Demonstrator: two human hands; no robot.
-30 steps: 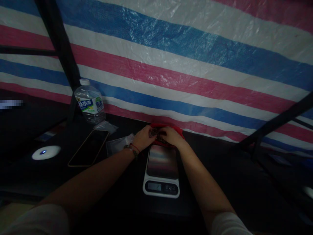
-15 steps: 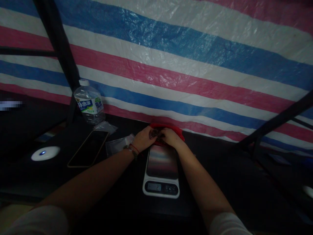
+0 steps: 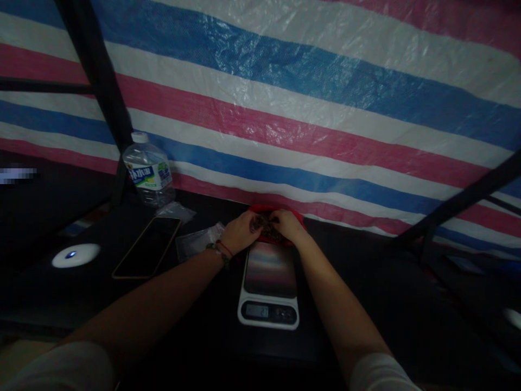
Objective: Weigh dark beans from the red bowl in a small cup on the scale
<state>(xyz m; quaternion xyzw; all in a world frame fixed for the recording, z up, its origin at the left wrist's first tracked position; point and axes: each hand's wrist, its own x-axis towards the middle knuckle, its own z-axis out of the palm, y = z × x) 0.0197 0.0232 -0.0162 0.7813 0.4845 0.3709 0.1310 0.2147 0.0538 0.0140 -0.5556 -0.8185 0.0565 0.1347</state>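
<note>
A red bag or tray (image 3: 299,218) lies behind the scale, with small dark brown pieces (image 3: 272,234) in it. Over its left side, my left hand (image 3: 240,231) is closed on what looks like a small clear plastic bag (image 3: 256,223) with dark contents. My right hand (image 3: 288,225) reaches into the red holder from the right, its fingers curled together at the dark pieces; what lies between the fingertips is hidden. Just in front of both hands stands a white kitchen scale (image 3: 268,320) with a bare reflective plate, its display apparently reading 27.
Left of my left arm are flat clear zip bags (image 3: 195,243), a phone (image 3: 148,247) and a white oval device (image 3: 76,254) with a blue light. A clear plastic bottle (image 3: 148,171) stands by a black frame post (image 3: 95,76). Striped sheeting (image 3: 285,108) hangs behind.
My right hand has shifted slightly up and away from my left, showing more of the dark pieces. My left hand stays nearly in place.
</note>
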